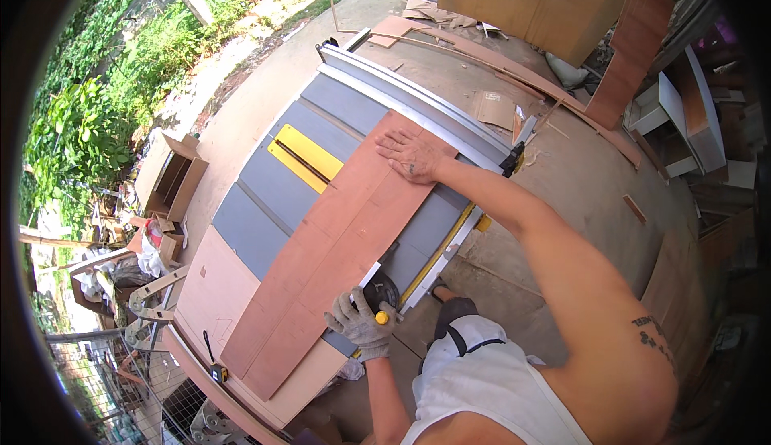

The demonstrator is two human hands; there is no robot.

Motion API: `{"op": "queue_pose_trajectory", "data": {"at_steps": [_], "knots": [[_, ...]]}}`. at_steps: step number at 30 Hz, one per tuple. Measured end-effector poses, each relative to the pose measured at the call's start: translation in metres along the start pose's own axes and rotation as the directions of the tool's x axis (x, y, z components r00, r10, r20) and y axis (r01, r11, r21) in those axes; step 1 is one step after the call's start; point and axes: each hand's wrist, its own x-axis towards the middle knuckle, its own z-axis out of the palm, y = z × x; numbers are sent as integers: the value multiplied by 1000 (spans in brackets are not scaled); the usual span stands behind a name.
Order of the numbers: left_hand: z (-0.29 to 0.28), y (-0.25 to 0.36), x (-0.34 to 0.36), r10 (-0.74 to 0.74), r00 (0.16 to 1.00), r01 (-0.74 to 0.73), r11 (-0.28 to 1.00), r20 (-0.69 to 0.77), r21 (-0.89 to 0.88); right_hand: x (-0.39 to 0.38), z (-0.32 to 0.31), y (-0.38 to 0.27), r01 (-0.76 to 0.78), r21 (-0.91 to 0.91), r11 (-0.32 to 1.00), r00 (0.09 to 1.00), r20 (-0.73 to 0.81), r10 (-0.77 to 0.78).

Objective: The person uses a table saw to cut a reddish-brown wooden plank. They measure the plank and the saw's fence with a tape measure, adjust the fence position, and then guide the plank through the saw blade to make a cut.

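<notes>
A long reddish-brown plywood board (pixel 321 240) lies slantwise across the grey table saw (pixel 249 224). My bare right hand (pixel 414 158) rests flat on the board's far end, fingers stretched out. My left hand (pixel 361 328), in a grey work glove, is at the board's near edge with bent fingers curled over the miter gauge (pixel 383 288). The gauge's round yellow knob (pixel 381 317) shows beside the thumb; the palm's contact is hidden. Left of the board's far part sits the yellow insert plate (pixel 305 158) with its dark slot.
A metal rip fence (pixel 409 91) spans the saw's far side. A tape measure (pixel 218 373) lies on the pale wooden extension (pixel 213 284) at left. Plywood offcuts (pixel 490 63), a large wooden panel (pixel 530 3) and a white drawer-like piece (pixel 671 116) stand around the concrete floor.
</notes>
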Motion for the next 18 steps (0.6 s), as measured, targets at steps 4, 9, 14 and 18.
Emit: {"op": "queue_pose_trajectory", "data": {"at_steps": [4,9,14,18], "knots": [[-5,3,4,-25,997,23,999,67,29,2,0,-1,-15,11,1000,999,32,15],[-6,5,5,-21,998,18,998,55,59,6,0,-1,2,5,1000,999,40,-3],[-10,12,10,3,998,-9,996,66,87,4,0,4,24,-3,1000,999,30,-24],[-8,11,9,39,998,-44,991,44,123,4,4,3,38,31,999,999,-26,-38]]}}
